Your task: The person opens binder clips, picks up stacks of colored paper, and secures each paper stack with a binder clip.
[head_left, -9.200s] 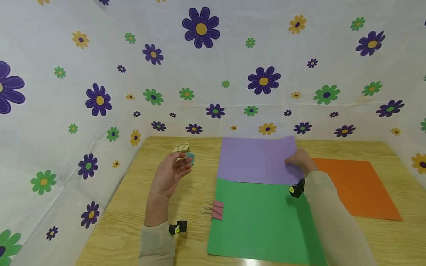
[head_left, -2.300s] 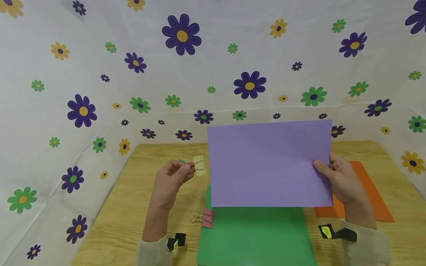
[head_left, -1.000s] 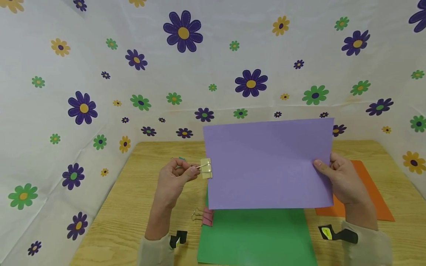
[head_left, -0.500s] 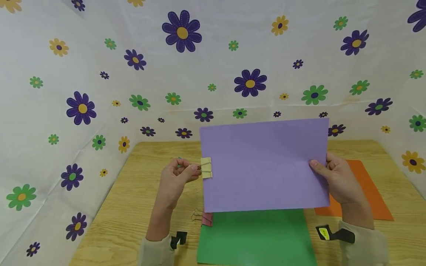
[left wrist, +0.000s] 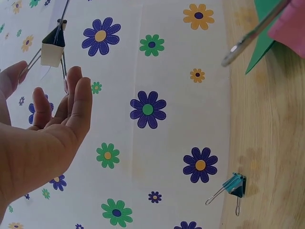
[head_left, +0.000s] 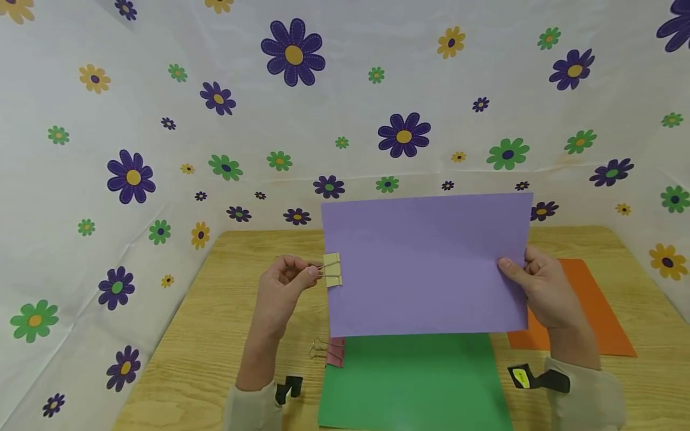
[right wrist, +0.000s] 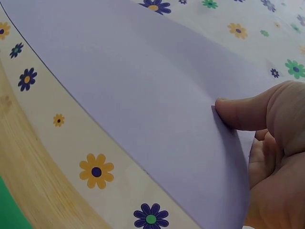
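Note:
A purple sheet of paper (head_left: 426, 263) is held up above the table, its broad face toward the head camera. My right hand (head_left: 552, 293) grips its right edge, thumb in front and fingers behind; the right wrist view shows the thumb (right wrist: 243, 113) denting the sheet. At the left edge sits a pale yellow binder clip (head_left: 332, 270), straddling the paper. My left hand (head_left: 280, 296) pinches the clip's wire handles between thumb and fingertips. In the left wrist view the handles spread apart below the clip's body (left wrist: 52, 53).
Below lies a green sheet (head_left: 415, 383) with a pink binder clip (head_left: 335, 354) on its left edge. An orange sheet (head_left: 598, 311) lies at the right. A teal binder clip (left wrist: 235, 185) rests on the wooden table (head_left: 178, 365), with a flowered cloth wall (head_left: 345, 108) behind.
The right hand has lifted the purple sheet off the table. The left hand has picked up the yellow binder clip and moved it right, onto the sheet's left edge. Lately both hands hardly moved.

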A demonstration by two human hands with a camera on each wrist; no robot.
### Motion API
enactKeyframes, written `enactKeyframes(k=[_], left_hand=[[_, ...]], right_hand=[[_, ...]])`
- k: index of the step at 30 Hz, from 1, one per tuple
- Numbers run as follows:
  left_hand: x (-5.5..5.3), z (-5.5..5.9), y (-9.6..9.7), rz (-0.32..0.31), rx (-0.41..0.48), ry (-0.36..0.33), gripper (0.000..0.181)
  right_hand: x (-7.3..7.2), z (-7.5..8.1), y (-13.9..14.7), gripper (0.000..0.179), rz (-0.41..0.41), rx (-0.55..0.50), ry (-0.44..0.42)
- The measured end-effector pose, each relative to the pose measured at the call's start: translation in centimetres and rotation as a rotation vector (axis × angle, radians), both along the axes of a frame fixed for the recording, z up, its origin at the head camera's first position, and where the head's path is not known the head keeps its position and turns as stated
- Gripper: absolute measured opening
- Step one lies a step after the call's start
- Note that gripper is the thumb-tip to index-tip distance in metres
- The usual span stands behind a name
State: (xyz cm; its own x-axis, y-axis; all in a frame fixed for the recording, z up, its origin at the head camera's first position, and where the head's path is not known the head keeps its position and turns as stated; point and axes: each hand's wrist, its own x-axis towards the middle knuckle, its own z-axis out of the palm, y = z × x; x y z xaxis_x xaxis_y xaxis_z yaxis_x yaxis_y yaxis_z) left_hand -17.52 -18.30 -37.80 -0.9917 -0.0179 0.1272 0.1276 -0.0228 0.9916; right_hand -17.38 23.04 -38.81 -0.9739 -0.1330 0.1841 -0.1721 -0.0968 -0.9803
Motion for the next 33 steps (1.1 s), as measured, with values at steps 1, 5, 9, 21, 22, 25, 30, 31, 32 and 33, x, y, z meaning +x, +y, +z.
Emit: enactKeyframes(k=[1,5,9,21,22,25,30,31,32,33], left_hand=[[0.0,0.0,0.0,-0.003,-0.001,-0.001,0.015],[-0.2,0.0,-0.2,-0.013,-0.024,-0.005,0.016],[-0.5,-0.2,-0.4,-0.027,-0.070,-0.011,0.017],[-2.9,-0.9,-1.4,-0.066,-0.193,-0.012,0.027],[-3.2,-1.0,-1.4,-0.069,-0.198,-0.019,0.028],[-4.3,-1.3,-1.3,-0.083,-0.227,-0.050,0.032],[-6.6,-2.2,-0.9,-0.120,-0.244,-0.105,0.033],[-7.1,-2.4,-0.8,-0.126,-0.250,-0.114,0.033],[-7.5,-2.6,-0.6,-0.127,-0.254,-0.121,0.033],[-8.0,-2.7,-0.5,-0.131,-0.256,-0.126,0.033]], right_hand=[[0.0,0.0,0.0,0.026,-0.002,0.010,0.006],[-0.1,-0.2,0.0,0.027,-0.008,0.067,0.034],[-0.1,-0.3,0.0,0.028,0.007,0.078,0.029],[-1.1,0.4,-0.3,0.050,0.009,0.346,0.006],[-1.3,0.4,-0.2,0.051,0.021,0.357,-0.009],[-2.1,0.4,0.0,0.053,0.042,0.386,-0.060],[-3.9,-0.3,0.2,0.055,0.043,0.440,-0.123],[-4.3,-0.5,0.3,0.055,0.044,0.451,-0.135],[-4.7,-0.7,0.3,0.055,0.046,0.455,-0.149],[-5.1,-1.0,0.3,0.056,0.047,0.460,-0.167]])
